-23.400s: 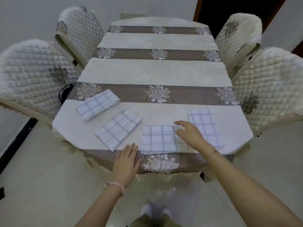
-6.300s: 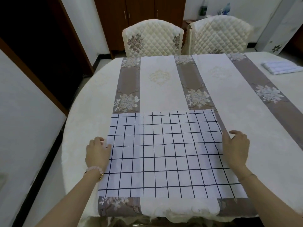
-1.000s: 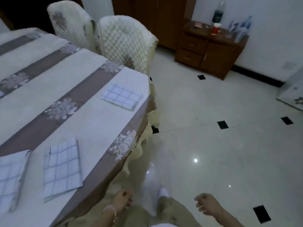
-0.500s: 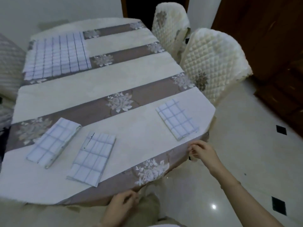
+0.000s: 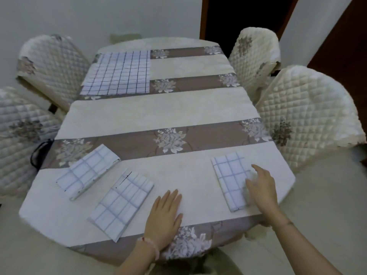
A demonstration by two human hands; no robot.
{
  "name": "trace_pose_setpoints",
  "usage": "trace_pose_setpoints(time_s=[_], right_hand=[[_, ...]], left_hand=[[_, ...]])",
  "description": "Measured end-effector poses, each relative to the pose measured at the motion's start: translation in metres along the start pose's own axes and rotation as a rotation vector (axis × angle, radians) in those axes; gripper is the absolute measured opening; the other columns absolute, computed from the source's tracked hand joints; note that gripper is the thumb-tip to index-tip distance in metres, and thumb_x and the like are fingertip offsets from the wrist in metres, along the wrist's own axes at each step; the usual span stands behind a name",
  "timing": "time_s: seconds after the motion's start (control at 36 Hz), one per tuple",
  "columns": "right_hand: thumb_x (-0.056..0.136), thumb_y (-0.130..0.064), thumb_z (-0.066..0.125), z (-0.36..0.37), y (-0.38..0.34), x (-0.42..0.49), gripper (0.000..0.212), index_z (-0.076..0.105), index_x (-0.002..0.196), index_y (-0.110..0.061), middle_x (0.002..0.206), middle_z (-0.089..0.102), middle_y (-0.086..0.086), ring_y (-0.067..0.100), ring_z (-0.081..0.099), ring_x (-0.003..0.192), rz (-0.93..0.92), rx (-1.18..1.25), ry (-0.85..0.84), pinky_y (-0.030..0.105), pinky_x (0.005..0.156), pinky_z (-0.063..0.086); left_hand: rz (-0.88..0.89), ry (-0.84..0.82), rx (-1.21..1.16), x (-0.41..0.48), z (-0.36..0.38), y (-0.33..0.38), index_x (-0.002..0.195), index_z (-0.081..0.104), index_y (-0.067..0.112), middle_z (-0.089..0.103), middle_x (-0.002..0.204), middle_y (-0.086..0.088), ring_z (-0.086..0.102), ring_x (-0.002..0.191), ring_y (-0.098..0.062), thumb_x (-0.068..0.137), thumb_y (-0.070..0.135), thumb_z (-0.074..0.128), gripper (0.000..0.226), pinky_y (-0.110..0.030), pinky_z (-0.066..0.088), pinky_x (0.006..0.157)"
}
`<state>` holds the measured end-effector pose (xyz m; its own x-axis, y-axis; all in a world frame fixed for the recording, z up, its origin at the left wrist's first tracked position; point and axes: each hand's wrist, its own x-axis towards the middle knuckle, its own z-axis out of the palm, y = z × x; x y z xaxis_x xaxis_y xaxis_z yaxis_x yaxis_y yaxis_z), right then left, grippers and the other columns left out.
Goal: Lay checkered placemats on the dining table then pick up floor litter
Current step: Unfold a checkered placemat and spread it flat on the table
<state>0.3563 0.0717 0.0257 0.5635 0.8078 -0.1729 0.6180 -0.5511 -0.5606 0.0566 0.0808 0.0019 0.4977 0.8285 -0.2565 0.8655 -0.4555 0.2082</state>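
Reaching with open right hand (image 5: 261, 188) onto folded checkered placemat (image 5: 230, 180); pressing left hand (image 5: 164, 216) flat, fingers spread, on tablecloth (image 5: 158, 110) alongside.

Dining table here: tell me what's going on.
A person is setting out checkered placemats. One placemat lies unfolded at the table's far end. Three are folded at the near end. The right hand is on the right folded placemat; the left hand rests flat on the tablecloth beside the middle folded placemat.
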Motion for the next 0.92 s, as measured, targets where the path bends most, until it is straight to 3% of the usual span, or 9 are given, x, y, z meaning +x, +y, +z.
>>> trace_pose_setpoints(time_s=[0.06,0.11,0.28,0.47,0.61,0.67,0.75,0.83,0.92], right_hand=[[0.089,-0.017,0.059,-0.001,0.003,0.012,0.056,0.038,0.141,-0.009,0.142,0.043,0.015,0.033,0.037,0.13,-0.034,-0.069,-0.02,0.039,0.107,0.028],[0.089,-0.02,0.06,-0.001,0.003,0.021,0.058,0.037,0.142,-0.008,0.139,0.045,0.016,0.034,0.04,0.127,-0.043,-0.057,-0.059,0.04,0.105,0.031],[0.084,-0.024,0.065,0.001,0.004,0.03,0.054,0.046,0.133,-0.011,0.122,0.058,0.014,0.034,0.054,0.111,0.026,-0.006,-0.138,0.041,0.089,0.048],[0.085,-0.018,0.064,-0.001,0.005,0.037,0.015,0.058,0.078,-0.005,0.068,0.051,0.001,0.024,0.051,0.072,0.085,0.215,-0.246,0.031,0.063,0.036],[0.088,-0.006,0.059,-0.012,-0.006,0.034,0.013,0.062,0.094,0.006,0.085,0.063,0.011,0.026,0.058,0.078,0.091,0.509,-0.33,0.029,0.064,0.046],[0.088,-0.004,0.059,-0.016,-0.014,0.031,0.014,0.064,0.101,-0.003,0.093,0.067,0.008,0.024,0.064,0.085,0.082,0.587,-0.356,0.029,0.068,0.051],[0.088,-0.003,0.06,-0.021,-0.025,0.025,0.015,0.066,0.099,-0.01,0.093,0.072,0.002,0.016,0.068,0.082,0.061,0.704,-0.391,0.022,0.064,0.054],[0.088,-0.005,0.06,-0.024,-0.036,0.018,0.016,0.067,0.093,-0.018,0.089,0.074,-0.003,0.011,0.071,0.078,0.068,0.809,-0.435,0.02,0.06,0.055],[0.088,-0.006,0.06,-0.023,-0.046,0.009,0.016,0.068,0.098,-0.017,0.093,0.076,0.0,0.018,0.072,0.085,0.073,0.866,-0.503,0.034,0.074,0.058]], left_hand=[[-0.002,0.06,0.012,-0.003,0.0,0.007,0.128,0.059,0.018,0.053,0.139,0.003,0.053,0.126,-0.02,0.088,0.038,0.033,0.052,-0.036,0.038,0.107],[-0.035,0.08,0.006,-0.005,0.001,0.013,0.123,0.063,0.017,0.059,0.133,0.001,0.058,0.121,-0.022,0.086,0.035,0.036,0.05,-0.038,0.027,0.106],[-0.133,0.065,-0.098,0.001,0.013,0.022,0.148,0.024,0.022,0.012,0.158,0.006,0.004,0.147,-0.018,0.097,0.033,0.029,0.052,-0.032,-0.012,0.116],[-0.173,0.186,-0.07,-0.001,0.009,0.031,0.121,0.064,0.012,0.059,0.132,-0.003,0.056,0.122,-0.027,0.079,0.024,0.057,0.044,-0.034,0.018,0.105],[-0.184,0.216,-0.059,-0.003,0.009,0.035,0.116,0.067,0.013,0.063,0.127,0.0,0.061,0.116,-0.024,0.083,0.028,0.043,0.044,-0.033,0.022,0.104],[-0.2,0.17,-0.081,-0.003,0.009,0.035,0.122,0.063,0.014,0.058,0.133,0.0,0.056,0.122,-0.024,0.084,0.026,0.048,0.043,-0.032,0.02,0.106],[-0.227,0.106,-0.146,0.003,0.01,0.031,0.145,0.032,0.02,0.021,0.157,0.006,0.017,0.146,-0.015,0.097,0.031,0.036,0.05,-0.03,0.0,0.118],[-0.28,0.104,-0.404,0.012,-0.002,0.034,0.148,0.023,0.024,0.024,0.154,0.009,0.022,0.142,-0.007,0.098,0.037,0.037,0.053,-0.026,0.014,0.117],[-0.379,0.162,-0.984,0.022,-0.033,0.052,0.139,0.035,0.033,0.044,0.136,0.016,0.044,0.121,0.003,0.093,0.042,0.051,0.05,-0.016,0.036,0.098]])
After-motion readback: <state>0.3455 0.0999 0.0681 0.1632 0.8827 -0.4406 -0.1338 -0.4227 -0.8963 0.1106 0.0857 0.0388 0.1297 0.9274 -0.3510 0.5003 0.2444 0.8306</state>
